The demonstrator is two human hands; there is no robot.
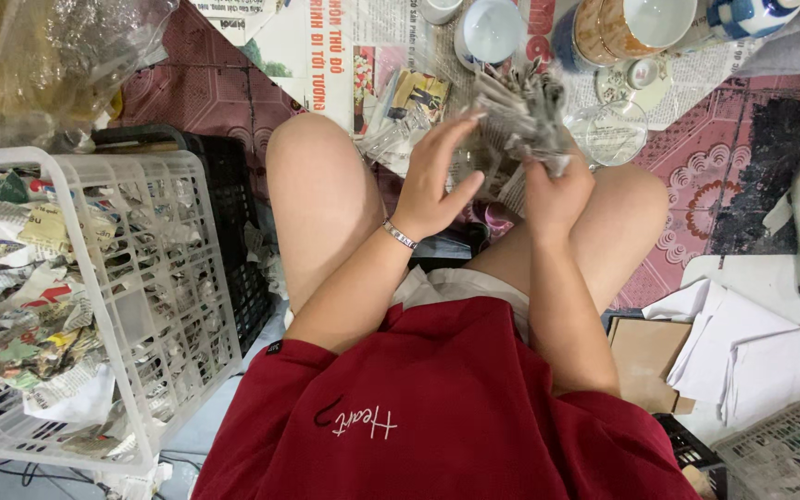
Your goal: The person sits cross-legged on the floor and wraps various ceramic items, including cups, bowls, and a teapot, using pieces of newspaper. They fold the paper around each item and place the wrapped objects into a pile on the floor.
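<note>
Wrapping with newspaper, seen from my head camera.
My right hand (556, 190) grips a crumpled grey newspaper bundle (522, 111) above my knees; my left hand (434, 181) is spread flat, fingers touching it. A white plastic basket of paper scraps (155, 306) sits beside my left leg.

A crumpled grey newspaper bundle (522, 111) stands upright above the knees, its lower end gripped, top splayed.

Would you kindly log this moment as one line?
right hand: grips newspaper-wrapped bundle | left hand: open beside bundle | white basket: paper-wrapped items
</note>
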